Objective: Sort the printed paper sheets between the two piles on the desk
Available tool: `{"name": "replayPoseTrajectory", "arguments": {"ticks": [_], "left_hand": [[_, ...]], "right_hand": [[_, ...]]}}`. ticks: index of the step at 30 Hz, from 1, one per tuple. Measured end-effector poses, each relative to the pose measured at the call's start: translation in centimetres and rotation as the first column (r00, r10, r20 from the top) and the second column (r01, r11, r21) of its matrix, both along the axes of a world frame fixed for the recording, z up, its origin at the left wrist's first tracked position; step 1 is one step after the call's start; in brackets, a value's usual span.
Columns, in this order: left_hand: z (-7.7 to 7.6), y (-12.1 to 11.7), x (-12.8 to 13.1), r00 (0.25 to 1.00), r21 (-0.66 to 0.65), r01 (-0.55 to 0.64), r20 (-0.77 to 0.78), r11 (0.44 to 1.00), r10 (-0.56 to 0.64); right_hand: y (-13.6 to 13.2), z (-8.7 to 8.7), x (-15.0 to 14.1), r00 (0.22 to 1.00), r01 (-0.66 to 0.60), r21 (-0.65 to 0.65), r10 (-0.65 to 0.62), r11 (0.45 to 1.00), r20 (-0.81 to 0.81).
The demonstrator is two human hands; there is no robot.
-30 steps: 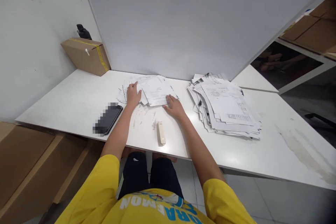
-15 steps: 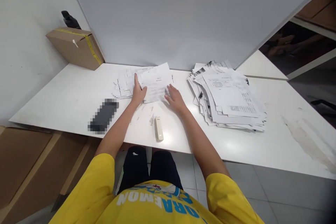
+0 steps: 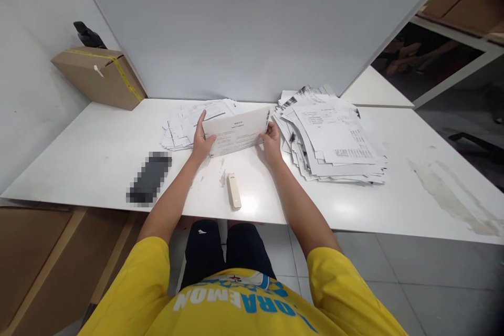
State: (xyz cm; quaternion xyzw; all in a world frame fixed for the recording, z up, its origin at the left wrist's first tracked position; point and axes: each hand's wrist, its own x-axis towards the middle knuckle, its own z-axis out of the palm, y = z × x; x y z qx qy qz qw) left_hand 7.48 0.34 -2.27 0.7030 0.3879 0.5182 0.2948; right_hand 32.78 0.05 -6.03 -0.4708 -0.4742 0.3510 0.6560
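Note:
Between my two hands a printed paper sheet [image 3: 238,131] is held up off the table, tilted toward me; whether it is one sheet or several I cannot tell. My left hand [image 3: 202,139] grips its left edge, thumb in front and fingers behind. At the right edge my right hand [image 3: 271,142] pinches it the same way. Behind and left of my left hand lies a loose pile of papers [image 3: 183,123]. Nearer to me on the table is a cream-coloured stapler [image 3: 233,191], lying apart from both hands.
A tall, untidy stack of printed papers [image 3: 334,136] is on the right of the white table [image 3: 98,147]. A pixelated dark object [image 3: 149,178] lies at left. A taped cardboard box [image 3: 100,76] leans at the back left corner. A grey panel [image 3: 236,26] bounds the table's rear.
The sheet has been raised and tilted up toward me. My right hand has gone from resting open by its edge to gripping it. The view has shifted slightly.

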Motion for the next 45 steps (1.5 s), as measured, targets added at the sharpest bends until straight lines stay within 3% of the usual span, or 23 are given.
{"name": "replayPoseTrajectory", "arguments": {"ticks": [10,20,37,45], "left_hand": [[-0.4,-0.5,0.5,0.999,-0.010,-0.030,0.032,0.999,0.031],[-2.7,1.0,0.2,0.995,-0.062,-0.082,0.060,0.995,0.085],[-2.3,0.8,0.5,0.994,-0.076,-0.071,0.078,0.995,0.077],[-2.1,0.7,0.6,0.992,-0.024,-0.061,0.111,0.998,0.063]], "right_hand": [[-0.1,0.4,0.3,0.990,-0.050,-0.080,0.039,0.996,-0.136],[-0.4,1.0,0.0,0.982,-0.048,-0.112,0.026,0.993,-0.186],[-0.1,0.6,0.0,0.997,0.030,-0.085,-0.035,0.996,-0.069],[0.2,0.0,0.1,0.993,0.044,-0.048,-0.049,0.998,-0.112]]}}
